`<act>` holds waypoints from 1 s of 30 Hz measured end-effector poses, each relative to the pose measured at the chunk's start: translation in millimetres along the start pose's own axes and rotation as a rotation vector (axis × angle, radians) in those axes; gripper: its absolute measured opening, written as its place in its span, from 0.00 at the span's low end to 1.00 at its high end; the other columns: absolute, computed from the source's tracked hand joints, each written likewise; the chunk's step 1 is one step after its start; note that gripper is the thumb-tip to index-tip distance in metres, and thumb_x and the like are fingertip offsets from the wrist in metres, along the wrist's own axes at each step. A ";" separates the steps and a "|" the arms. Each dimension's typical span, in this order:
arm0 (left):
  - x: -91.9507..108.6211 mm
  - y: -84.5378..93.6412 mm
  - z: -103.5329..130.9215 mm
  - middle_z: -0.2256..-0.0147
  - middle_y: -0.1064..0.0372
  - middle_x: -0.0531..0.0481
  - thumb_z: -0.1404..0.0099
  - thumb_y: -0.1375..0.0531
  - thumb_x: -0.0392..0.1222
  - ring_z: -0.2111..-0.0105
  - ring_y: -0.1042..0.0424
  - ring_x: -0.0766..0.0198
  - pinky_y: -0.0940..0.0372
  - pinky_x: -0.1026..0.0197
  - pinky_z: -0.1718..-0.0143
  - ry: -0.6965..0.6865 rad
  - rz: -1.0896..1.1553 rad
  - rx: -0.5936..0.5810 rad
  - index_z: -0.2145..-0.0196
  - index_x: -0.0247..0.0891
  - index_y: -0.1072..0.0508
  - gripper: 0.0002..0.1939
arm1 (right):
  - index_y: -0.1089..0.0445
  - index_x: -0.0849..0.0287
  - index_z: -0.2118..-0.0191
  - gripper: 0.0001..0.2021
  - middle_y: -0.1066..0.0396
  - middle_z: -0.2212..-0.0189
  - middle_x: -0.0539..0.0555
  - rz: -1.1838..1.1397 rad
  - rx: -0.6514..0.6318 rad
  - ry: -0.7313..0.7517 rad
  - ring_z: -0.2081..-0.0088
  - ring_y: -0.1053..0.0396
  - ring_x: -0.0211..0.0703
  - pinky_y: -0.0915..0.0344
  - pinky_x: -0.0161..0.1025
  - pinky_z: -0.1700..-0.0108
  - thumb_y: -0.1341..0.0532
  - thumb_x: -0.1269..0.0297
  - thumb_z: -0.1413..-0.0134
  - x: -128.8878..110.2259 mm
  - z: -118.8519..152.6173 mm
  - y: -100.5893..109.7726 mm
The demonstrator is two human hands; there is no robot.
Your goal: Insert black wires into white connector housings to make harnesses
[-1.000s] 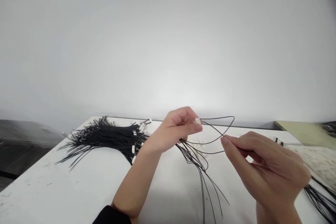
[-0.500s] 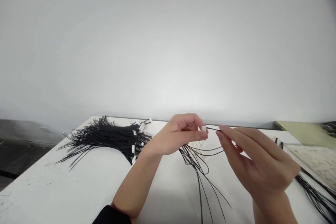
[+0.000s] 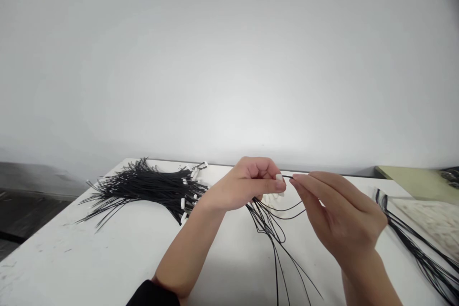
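Observation:
Between the thumb and forefinger of my left hand is a small white connector, gripped at its end. My right hand pinches a thin black wire close to the connector; whether the wire's tip sits inside it is too small to tell. Loose black wires hang and spread below and between both hands. Behind them, partly hidden by my left hand, lie some white connectors on the white table.
A big bundle of black wires with white connectors on its right ends lies at left. More black wires lie at right, beside a tray of white pieces and a greenish board. A wall stands behind.
My right hand has moved left, closer to my left hand, so less wire shows between them. More of the right-hand wire bundle is visible. My left hand has barely shifted.

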State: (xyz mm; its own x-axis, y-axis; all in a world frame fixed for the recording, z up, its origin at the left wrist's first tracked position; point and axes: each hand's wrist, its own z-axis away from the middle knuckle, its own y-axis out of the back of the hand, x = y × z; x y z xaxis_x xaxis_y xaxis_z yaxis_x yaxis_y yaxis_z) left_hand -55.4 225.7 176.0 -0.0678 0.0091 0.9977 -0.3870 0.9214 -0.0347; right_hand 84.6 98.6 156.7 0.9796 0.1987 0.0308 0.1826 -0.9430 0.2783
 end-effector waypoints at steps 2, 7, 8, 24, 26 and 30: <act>0.0 -0.2 -0.1 0.77 0.37 0.56 0.42 0.34 0.44 0.79 0.43 0.75 0.46 0.69 0.78 0.012 0.003 0.000 0.72 0.36 0.29 0.10 | 0.28 0.61 0.63 0.11 0.28 0.71 0.52 -0.006 -0.006 -0.004 0.71 0.30 0.35 0.32 0.34 0.68 0.33 0.80 0.52 0.6 0.5 -0.7; 2.5 -0.9 0.5 0.76 0.36 0.55 0.42 0.35 0.45 0.78 0.42 0.75 0.45 0.69 0.78 0.038 -0.016 -0.002 0.72 0.35 0.29 0.10 | 0.28 0.60 0.63 0.11 0.27 0.70 0.52 -0.016 -0.027 -0.014 0.71 0.30 0.34 0.32 0.34 0.68 0.33 0.79 0.52 1.1 0.5 -0.1; 3.2 -1.0 1.0 0.77 0.37 0.56 0.42 0.35 0.45 0.78 0.42 0.75 0.46 0.69 0.78 0.038 -0.022 -0.002 0.72 0.35 0.29 0.10 | 0.28 0.61 0.63 0.11 0.27 0.70 0.52 -0.023 -0.034 -0.018 0.71 0.30 0.34 0.32 0.34 0.68 0.33 0.79 0.52 1.1 0.5 0.2; 4.7 -1.5 3.9 0.78 0.44 0.57 0.39 0.37 0.48 0.78 0.48 0.73 0.53 0.65 0.79 0.072 -0.128 -0.031 0.69 0.36 0.27 0.12 | 0.28 0.61 0.64 0.09 0.27 0.71 0.50 0.033 -0.064 -0.047 0.73 0.33 0.31 0.35 0.32 0.71 0.32 0.77 0.51 1.4 -3.0 4.0; 5.0 -4.1 4.2 0.78 0.47 0.57 0.39 0.38 0.51 0.78 0.49 0.73 0.52 0.65 0.79 0.081 -0.147 -0.030 0.71 0.36 0.29 0.14 | 0.28 0.61 0.64 0.10 0.27 0.72 0.50 0.057 -0.025 -0.050 0.74 0.34 0.30 0.36 0.31 0.72 0.32 0.78 0.53 0.7 -4.1 2.8; 6.0 -9.2 4.9 0.77 0.47 0.57 0.36 0.41 0.54 0.78 0.49 0.73 0.49 0.66 0.78 0.047 -0.159 0.010 0.71 0.37 0.29 0.17 | 0.28 0.60 0.61 0.14 0.29 0.71 0.51 0.125 0.059 -0.078 0.73 0.34 0.32 0.35 0.33 0.70 0.30 0.78 0.55 -2.2 -5.7 1.0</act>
State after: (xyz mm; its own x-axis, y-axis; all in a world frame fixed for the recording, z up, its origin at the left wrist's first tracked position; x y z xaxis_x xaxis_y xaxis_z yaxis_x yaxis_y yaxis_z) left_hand -56.7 215.5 182.0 0.0384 -0.1181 0.9923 -0.3983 0.9089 0.1236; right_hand 82.2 98.7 162.4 0.9981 0.0600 -0.0133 0.0614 -0.9736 0.2199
